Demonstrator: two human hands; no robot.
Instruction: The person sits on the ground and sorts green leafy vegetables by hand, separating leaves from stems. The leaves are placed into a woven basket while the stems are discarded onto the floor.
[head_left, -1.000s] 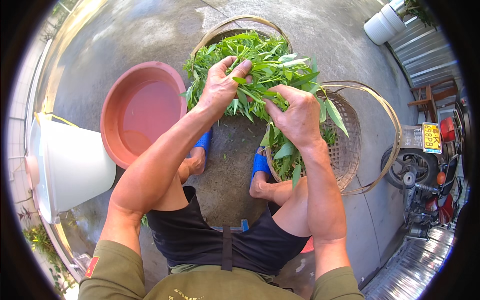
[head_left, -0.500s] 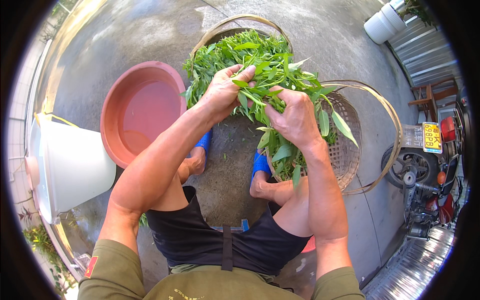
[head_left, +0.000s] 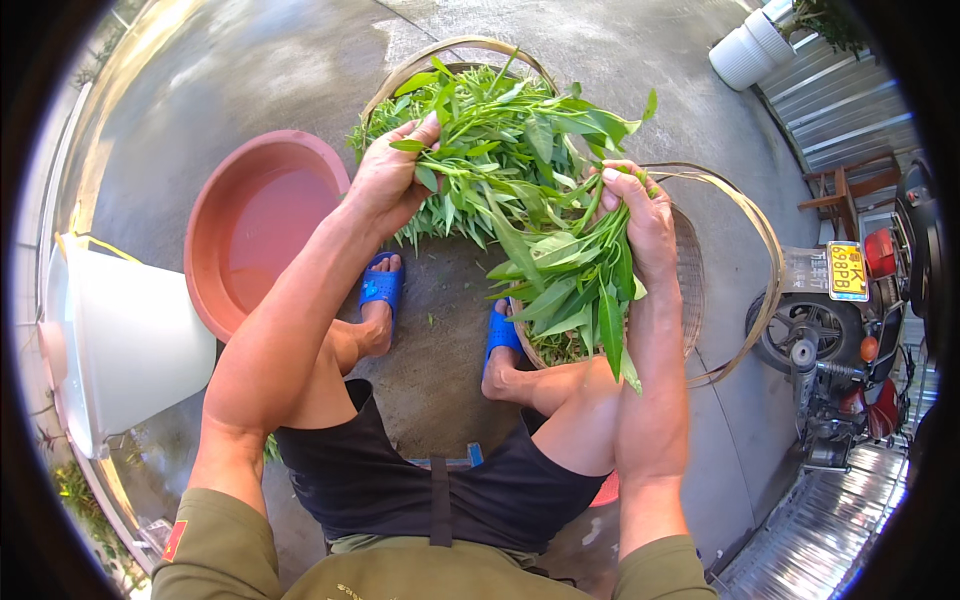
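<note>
Two portions of cut greens are held up in front of the seated person, one in each of the hands. By the left hand (head_left: 395, 180), leafy stems (head_left: 535, 135) are gripped at their left end between thumb and fingers; their long axis is laid roughly left to right, with the leafy tips spread toward the right side. By the right hand (head_left: 640, 205), a leafy bunch (head_left: 575, 280) is clasped near its upper end, and its long axis is slanted down and leftward, so that the leaves are hung toward the person's right knee. The space between the hands is filled by foliage from both portions; whether the two are tangled or merely overlapped cannot be told. The relation that matters most is given by the two baskets: the far basket (head_left: 395, 82), filled with heaped greens (head_left: 450, 215), is placed straight ahead, below and beyond the left hand's stems, while the right basket (head_left: 692, 270) is set beneath the right hand, its opening partly covered by the drooping bunch. To it the right hand is clearly nearer. On the left, a reddish basin (head_left: 200, 230) is stood apart from both hands.
</note>
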